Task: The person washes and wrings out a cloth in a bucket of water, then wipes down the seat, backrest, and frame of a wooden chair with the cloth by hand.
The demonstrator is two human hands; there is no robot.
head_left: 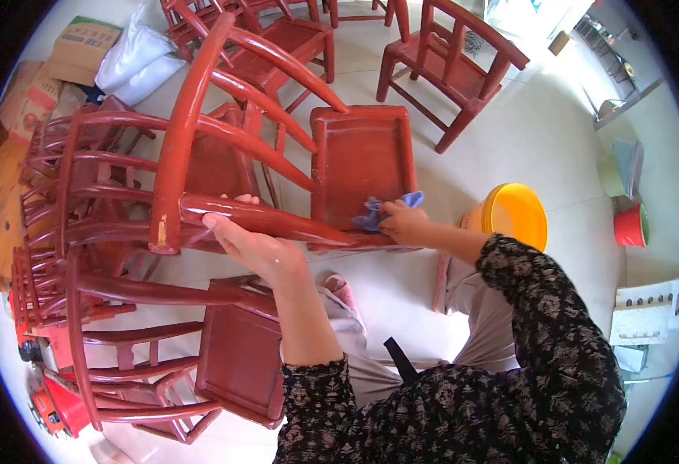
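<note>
Chair post (pixel 285 224) lies in curled left grip (pixel 250 246), right grip (pixel 405 224) clutching cloth (pixel 369 216).

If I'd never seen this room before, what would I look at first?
Probably the shiny red chair in the middle: the left hand grips its back, and the right hand holds a blue cloth at its seat. Next, the yellow bucket on the right, then the other red chairs crowding the left.

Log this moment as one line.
left hand: gripping red chair backrest | right hand: holding blue cloth at seat | yellow bucket: on floor
</note>
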